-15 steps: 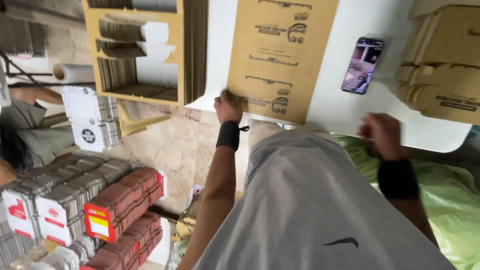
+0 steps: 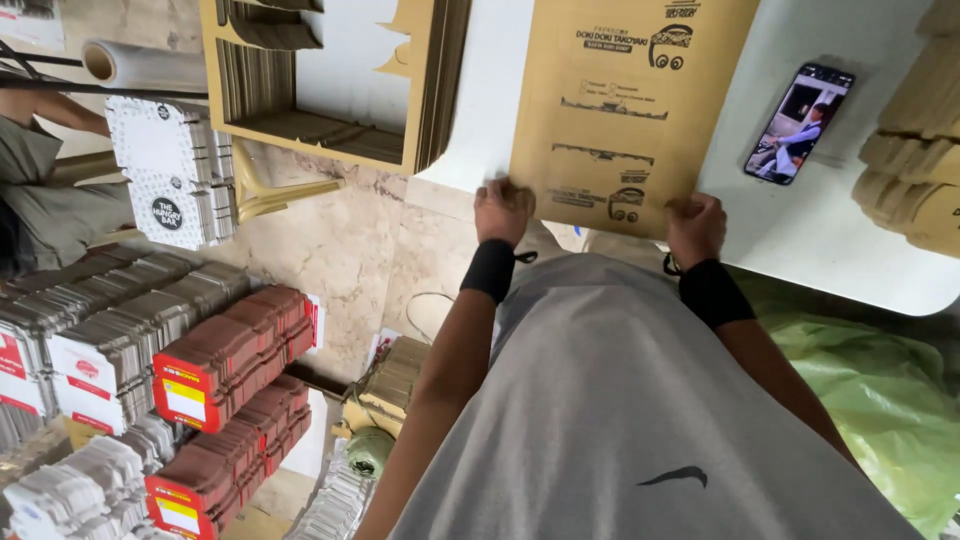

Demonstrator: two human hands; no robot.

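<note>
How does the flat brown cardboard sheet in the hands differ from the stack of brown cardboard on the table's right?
The brown cardboard sheet lies single and flat, printed face up; the stack of brown cardboard is many pieces piled, showing edges. The left hand and right hand grip the sheet; nothing touches the stack. Both are tan and rest on the white table.

head view | worn on head | faces steeply down over torso | close to table (image 2: 850,240) edge
</note>
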